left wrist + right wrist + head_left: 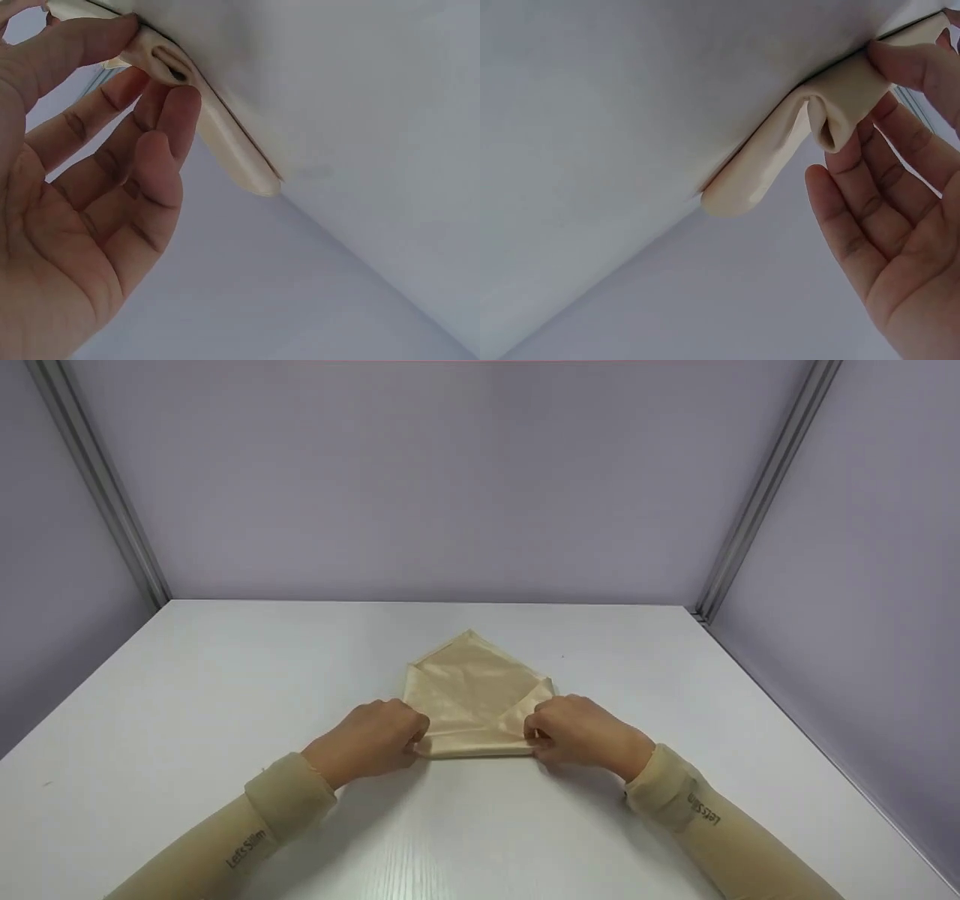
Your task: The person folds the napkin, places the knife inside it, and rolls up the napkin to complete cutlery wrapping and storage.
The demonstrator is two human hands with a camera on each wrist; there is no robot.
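While I watch from the head view, the left hand (371, 739) sits at the left end of the shiny cream satin cloth folded into a house-like pentagon (474, 697), which lies flat near the middle of the white wood-grain tabletop (187, 675). Its fingers (169, 112) curl in and pinch the near left corner of the cloth, thumb on top and fingertips tucked under the rolled edge, as the left wrist view shows.

Moving right, the cloth's near folded edge runs side to side between my two hands, and that is its long axis; its point aims away from me toward the lilac back wall (480, 472). Both hands are equally close, each holding one end of that near edge, so the cloth lies just ahead of and between the fingertips.

At the right end, the right hand (581, 731) mirrors the left: its fingers (877, 82) pinch the near right corner, where the fabric bunches into a small rolled fold. A diagonal flap lies across the cloth's right side just beyond that hand. Beige sleeves (285, 802) cover both forearms.
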